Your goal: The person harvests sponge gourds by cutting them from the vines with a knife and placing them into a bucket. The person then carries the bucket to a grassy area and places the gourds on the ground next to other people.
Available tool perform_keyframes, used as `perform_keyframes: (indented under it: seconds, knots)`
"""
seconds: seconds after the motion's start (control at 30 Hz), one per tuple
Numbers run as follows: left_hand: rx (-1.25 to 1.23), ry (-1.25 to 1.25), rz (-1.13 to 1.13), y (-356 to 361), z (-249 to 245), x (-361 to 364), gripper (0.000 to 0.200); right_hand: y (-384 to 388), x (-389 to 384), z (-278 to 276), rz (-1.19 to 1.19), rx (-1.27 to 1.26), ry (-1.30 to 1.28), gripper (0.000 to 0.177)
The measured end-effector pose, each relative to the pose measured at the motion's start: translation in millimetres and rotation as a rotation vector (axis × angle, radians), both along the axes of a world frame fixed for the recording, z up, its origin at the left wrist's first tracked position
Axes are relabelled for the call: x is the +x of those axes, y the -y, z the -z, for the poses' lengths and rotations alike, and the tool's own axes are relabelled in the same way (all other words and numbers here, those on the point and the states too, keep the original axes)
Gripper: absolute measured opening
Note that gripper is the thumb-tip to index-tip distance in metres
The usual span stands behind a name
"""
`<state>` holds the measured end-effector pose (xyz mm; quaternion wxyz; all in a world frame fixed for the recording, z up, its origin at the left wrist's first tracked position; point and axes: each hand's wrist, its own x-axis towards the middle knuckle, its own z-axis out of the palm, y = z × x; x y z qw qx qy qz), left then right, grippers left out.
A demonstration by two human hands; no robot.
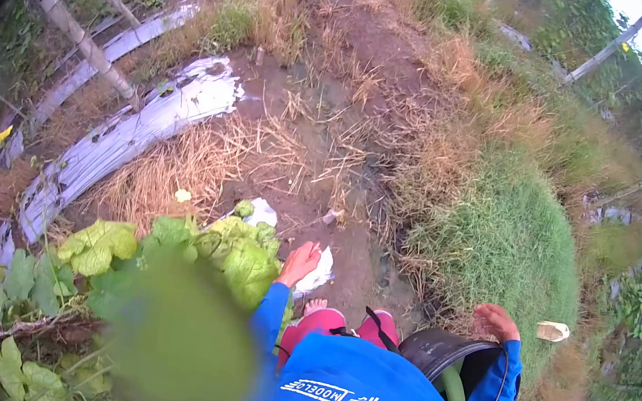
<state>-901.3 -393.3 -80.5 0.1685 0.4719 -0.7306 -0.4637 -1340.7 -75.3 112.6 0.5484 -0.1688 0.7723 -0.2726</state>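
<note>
My left hand [299, 265] reaches forward beside the broad yellow-green leaves [246, 268] of a vine, its fingers stretched out, with nothing visible in them. Out to the right, my right hand [496, 321] is held above the rim of a dark bucket [427, 348], fingers loosely bent and apart, holding nothing I can see. The bucket hangs at my right forearm, with a thin handle looped by the blue sleeve. Inside it lies a long green vegetable [453, 388], perhaps a cucumber or gourd; the rest of its contents is hidden.
A large blurred leaf [187, 338] is close to the camera, hiding part of the vine. White plastic sheeting [133, 133] and wooden poles [74, 30] run along the left. Dry straw [177, 172] and a muddy path [324, 119] lie ahead; thick grass [505, 235] grows right.
</note>
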Motion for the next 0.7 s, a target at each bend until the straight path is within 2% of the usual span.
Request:
perform_keyframes:
  seconds: [0.07, 0.13, 0.2, 0.27, 0.33, 0.4, 0.47, 0.53, 0.57, 0.6, 0.63, 0.67, 0.7]
  knots:
    - [0.159, -0.230, -0.112, 28, 8, -19, 0.034, 28, -34, -4, -0.018, -0.064, -0.063, 0.047]
    - [0.201, -0.333, -0.159, 44, 18, -30, 0.033, 66, -61, -7, -0.037, -0.039, 0.005, 0.040]
    - [0.361, -0.451, -0.228, 57, 32, -40, 0.030, 97, -101, 10, -0.047, -0.043, 0.016, 0.040]
    - [0.487, -0.459, -0.296, 65, 29, -55, 0.031, 140, -125, 9, -0.170, -0.033, -0.014, 0.041]
    - [0.488, -0.417, -0.358, 70, 59, -65, 0.033, 168, -183, 49, -0.202, -0.058, 0.047, 0.043]
    - [0.582, -0.489, -0.578, 63, 76, -80, 0.032, 198, -245, 77, -0.283, -0.155, 0.379, 0.046]
    - [0.646, -0.456, -0.780, 70, 131, -98, 0.029, 230, -313, 104, -0.301, -0.090, 0.310, 0.047]
    - [0.557, -0.486, -0.888, 65, 152, -133, 0.026, 257, -379, 132, -0.302, -0.094, 0.240, 0.046]
    - [0.539, -0.523, -0.893, 58, 172, -138, 0.025, 269, -403, 142, -0.265, -0.072, 0.081, 0.043]
    - [0.509, -0.607, -0.886, 69, 201, -169, 0.025, 270, -445, 164, -0.256, -0.210, 0.095, 0.041]
    - [0.559, -0.590, -1.132, 80, 232, -193, 0.022, 292, -480, 170, -0.289, -0.129, -0.019, 0.043]
    - [0.553, -0.566, -1.138, 83, 220, -218, 0.022, 292, -498, 184, -0.299, -0.020, -0.097, 0.044]
    - [0.640, -0.548, -1.092, 85, 206, -253, 0.021, 298, -512, 184, -0.298, -0.014, -0.076, 0.044]
